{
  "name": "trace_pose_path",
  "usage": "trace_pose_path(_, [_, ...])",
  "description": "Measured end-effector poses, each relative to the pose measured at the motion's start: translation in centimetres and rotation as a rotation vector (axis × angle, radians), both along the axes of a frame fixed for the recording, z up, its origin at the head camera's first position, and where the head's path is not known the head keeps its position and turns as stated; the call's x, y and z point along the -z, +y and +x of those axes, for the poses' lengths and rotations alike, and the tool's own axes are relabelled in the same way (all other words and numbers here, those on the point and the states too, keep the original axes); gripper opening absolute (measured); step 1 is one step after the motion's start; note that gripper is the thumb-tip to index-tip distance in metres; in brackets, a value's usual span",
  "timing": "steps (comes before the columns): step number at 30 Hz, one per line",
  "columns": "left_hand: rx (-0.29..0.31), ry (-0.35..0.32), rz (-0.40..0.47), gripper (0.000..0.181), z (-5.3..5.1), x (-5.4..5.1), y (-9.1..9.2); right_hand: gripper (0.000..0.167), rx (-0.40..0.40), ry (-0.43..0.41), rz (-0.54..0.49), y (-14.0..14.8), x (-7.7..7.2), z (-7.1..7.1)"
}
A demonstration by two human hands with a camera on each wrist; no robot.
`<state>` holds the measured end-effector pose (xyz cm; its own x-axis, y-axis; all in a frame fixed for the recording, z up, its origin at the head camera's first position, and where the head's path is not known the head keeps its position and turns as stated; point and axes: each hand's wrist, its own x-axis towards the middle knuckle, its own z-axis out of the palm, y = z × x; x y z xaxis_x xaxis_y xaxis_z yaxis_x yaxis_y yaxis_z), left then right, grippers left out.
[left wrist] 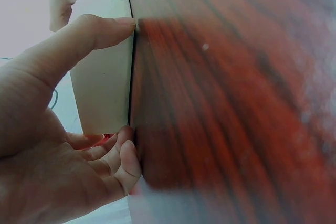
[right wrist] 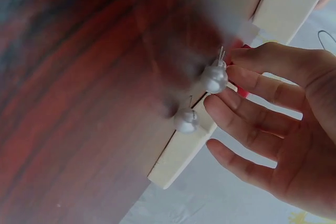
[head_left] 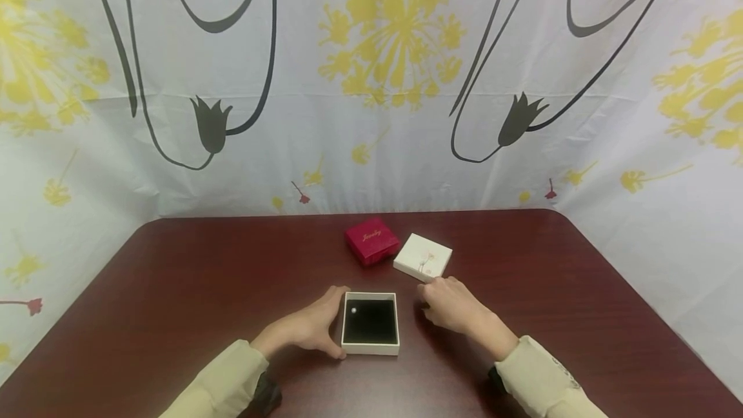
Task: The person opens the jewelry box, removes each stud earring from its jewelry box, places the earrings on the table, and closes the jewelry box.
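My left hand [head_left: 313,324] holds the left side of an open white box [head_left: 369,349], its thumb by the near corner and its fingers at the far one. Inside the box lies a black pad [head_left: 371,324] with a small white pearl [head_left: 354,310] near its back left. Over the table to the right, my right hand [head_left: 449,305] pinches a pearl earring [right wrist: 214,78] with thin metal posts between thumb and index finger. A second pearl earring [right wrist: 186,120] shows beside the fingertips, apart from them. The head view hides both behind that hand.
A white lid [head_left: 422,257] with a flower print lies just beyond my right hand. Left of it sits a red jewelry box [head_left: 372,240]. The dark wooden table [head_left: 232,263] ends at a patterned curtain [head_left: 371,147].
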<state>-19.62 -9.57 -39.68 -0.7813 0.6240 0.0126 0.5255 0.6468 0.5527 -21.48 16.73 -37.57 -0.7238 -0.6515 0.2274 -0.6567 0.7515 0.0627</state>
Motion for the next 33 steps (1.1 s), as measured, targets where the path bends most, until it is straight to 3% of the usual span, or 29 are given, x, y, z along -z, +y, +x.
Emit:
trace_pose_path(12, [0.010, 0.005, 0.009, 0.094, 0.1, -0.2, 0.1, 0.022, -0.044, 0.151, -0.075, -1.1, -0.5, 0.1])
trace_pose_path(23, [0.007, 0.002, 0.016, 0.094, 0.1, -0.3, 0.1, 0.028, -0.070, 0.106, -0.139, -2.6, -1.6, 0.5])
trace_pose_path(33, [-0.002, 0.002, -0.001, 0.094, 0.1, -0.1, 0.0, 0.026, -0.135, 0.083, -0.179, -3.9, -1.6, 0.5])
